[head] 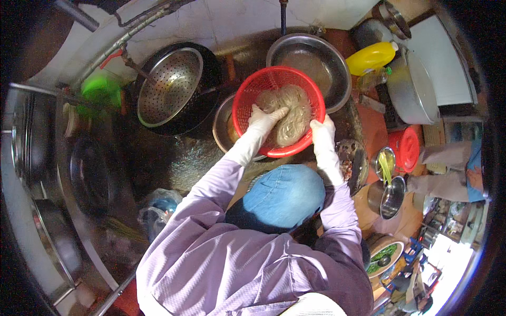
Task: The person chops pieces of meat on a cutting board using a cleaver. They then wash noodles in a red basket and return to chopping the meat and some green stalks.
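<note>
A red plastic colander [246, 103] is tilted in front of me, with a bundle of translucent pale noodles [295, 126] inside it. My left hand [264, 120], in a white glove, reaches over the near rim and touches the noodles. Its thumb points right, and its other fingers are mostly hidden. My right hand [324, 129], also gloved, grips the colander's right rim. Below the colander, a metal basin [222, 124] shows only at its left and lower edges. A wide stainless steel basin [312, 75] lies just behind, partly covered by the colander.
A perforated steel strainer [170, 87] sits in a black pot [209, 59] at the left. At right are a yellow bottle [371, 58], a large aluminium pot [413, 89], a red lidded bucket [407, 149] and small steel bowls [391, 199]. Another person's legs [442, 181] show at far right.
</note>
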A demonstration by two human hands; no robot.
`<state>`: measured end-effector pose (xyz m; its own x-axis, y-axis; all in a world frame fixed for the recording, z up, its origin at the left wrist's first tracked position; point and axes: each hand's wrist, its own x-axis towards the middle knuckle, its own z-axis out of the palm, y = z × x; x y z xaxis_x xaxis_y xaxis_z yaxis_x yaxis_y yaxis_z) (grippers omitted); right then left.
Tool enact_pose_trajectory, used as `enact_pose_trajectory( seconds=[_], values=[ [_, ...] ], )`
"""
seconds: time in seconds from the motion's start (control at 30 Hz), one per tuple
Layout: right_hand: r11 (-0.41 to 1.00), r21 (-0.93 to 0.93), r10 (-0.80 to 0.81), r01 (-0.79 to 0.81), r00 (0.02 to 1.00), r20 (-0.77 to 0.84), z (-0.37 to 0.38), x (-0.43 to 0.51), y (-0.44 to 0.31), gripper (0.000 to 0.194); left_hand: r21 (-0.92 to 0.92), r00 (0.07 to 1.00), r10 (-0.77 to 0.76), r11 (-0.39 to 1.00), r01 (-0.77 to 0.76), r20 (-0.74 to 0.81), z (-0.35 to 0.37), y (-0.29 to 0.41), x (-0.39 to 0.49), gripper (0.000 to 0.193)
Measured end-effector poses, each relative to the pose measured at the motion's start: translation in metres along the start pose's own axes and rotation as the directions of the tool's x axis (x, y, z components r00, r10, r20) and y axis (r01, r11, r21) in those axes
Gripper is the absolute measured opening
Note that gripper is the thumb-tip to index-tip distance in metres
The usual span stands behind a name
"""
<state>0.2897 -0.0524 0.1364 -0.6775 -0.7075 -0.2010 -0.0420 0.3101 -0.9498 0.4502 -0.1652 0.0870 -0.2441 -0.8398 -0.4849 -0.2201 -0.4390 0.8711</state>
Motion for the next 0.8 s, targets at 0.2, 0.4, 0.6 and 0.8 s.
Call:
enact_pose_trajectory(
  seconds=[0.2,0.4,0.6,0.8],
  values=[
    [0.894,-0.423,-0.146,0.149,0.989,0.040,0.011,-0.008,-0.049,0.045,0.290,0.997,-0.068,0.954,0.071,-0.020,0.046,0.048,-0.047,0.144],
    [0.721,-0.594,-0.296,0.355,0.934,0.199,0.016,-0.026,-0.111,0.058,-0.021,0.974,-0.016,1.000,0.012,-0.228,0.061,0.057,-0.053,0.122],
    [0.577,-0.608,-0.459,0.545,0.832,0.310,0.021,-0.045,-0.151,0.066,-0.396,0.927,0.176,0.865,-0.307,-0.332,0.058,0.088,-0.068,0.095],
    [0.498,-0.564,-0.512,0.658,0.749,0.421,0.022,-0.061,-0.174,0.067,-0.840,0.934,0.254,0.424,-0.340,-0.250,0.051,0.114,-0.092,0.092]
  ],
)
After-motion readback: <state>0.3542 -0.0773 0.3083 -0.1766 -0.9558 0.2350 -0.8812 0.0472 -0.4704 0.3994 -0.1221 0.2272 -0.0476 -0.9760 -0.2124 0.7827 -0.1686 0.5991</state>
